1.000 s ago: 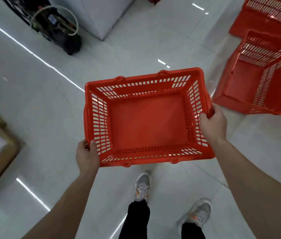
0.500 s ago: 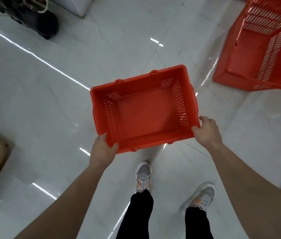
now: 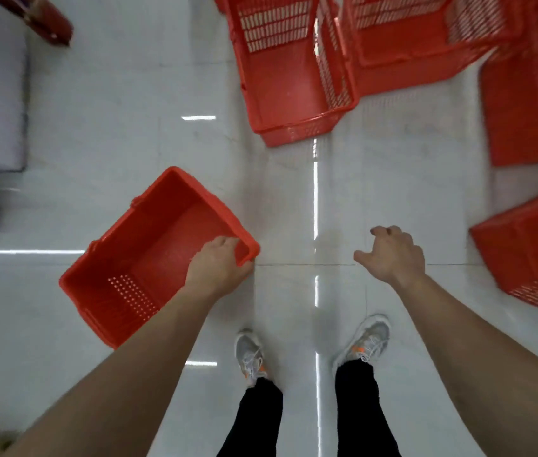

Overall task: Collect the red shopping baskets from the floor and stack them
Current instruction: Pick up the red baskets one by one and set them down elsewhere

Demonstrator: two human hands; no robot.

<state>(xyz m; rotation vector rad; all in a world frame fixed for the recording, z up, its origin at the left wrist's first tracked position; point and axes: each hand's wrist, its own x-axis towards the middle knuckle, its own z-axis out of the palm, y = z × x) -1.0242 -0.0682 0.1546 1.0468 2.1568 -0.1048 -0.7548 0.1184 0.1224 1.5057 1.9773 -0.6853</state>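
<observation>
Left hand (image 3: 218, 265) grips corner rim of red plastic shopping basket (image 3: 149, 252), left of centre, tilted; on shiny white tile floor (image 3: 112, 110) or just above, cannot tell. One-hand hold frees other hand. Right hand (image 3: 389, 255) empty, fingers loose, centre right. Other red slotted baskets (image 3: 287, 80) wait upper right, probably next.

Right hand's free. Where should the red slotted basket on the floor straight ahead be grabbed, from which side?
Grip the red slotted plastic basket by its near end rim, from the person's side: its mouth faces the camera, that rim is nearest, and a neighbouring red basket crowds its right wall. The right hand is empty; the left hand grips a carried red basket.
</observation>
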